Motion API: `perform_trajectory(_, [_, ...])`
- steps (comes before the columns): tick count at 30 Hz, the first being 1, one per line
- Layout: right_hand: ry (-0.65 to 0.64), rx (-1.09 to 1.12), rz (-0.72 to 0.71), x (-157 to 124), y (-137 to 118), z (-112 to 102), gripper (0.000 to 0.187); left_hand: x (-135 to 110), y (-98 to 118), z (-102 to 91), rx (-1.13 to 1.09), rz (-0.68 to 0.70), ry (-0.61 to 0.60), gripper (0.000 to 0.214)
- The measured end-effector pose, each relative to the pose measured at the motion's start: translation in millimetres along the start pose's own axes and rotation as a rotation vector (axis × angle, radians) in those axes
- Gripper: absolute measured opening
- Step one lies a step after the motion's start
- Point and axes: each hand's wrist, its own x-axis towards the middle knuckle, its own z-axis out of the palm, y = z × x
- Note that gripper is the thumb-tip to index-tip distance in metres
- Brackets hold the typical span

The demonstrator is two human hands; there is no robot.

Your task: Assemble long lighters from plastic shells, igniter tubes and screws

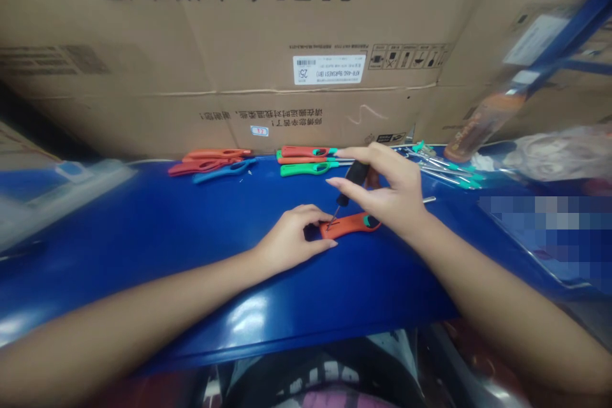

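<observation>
Blue workbench (143, 248) supports an orange plastic handle (351, 226), pinned steady by the left hand's (289, 239) curled fingers for the black-handled screwdriver (352, 175) held in the right hand's (392, 188) narrow pinch.

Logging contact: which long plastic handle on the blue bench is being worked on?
The orange one with a teal end, lying apart from the rest, under the left hand, meeting the right hand's black-handled screwdriver.

A plastic handle (351, 226) lies on the bench (143, 268), with the left hand (291, 239) on it and the right hand (382, 188) just above it, holding a small screwdriver (351, 180) with its tip on the handle. Behind them lie two piles of handles (210, 160) (306, 160), and thin metal rods (449, 169) lie off to the right. A big cardboard box (215, 32) stands behind it all.
</observation>
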Motion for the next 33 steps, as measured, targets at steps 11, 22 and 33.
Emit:
perform_trajectory(11, [-0.010,-0.018,-0.118,5,1,-11,0.031,-1,1,-1.6,0.035,0.055,-0.042,0.034])
perform_trajectory(22, [-0.006,0.044,0.003,6,-7,-6,0.029,-1,-1,-0.2,0.027,0.048,-0.042,0.035])
perform_trajectory(33, [-0.107,0.148,0.082,8,-9,-9,0.030,-1,1,-1.1,0.047,0.042,-0.060,0.037])
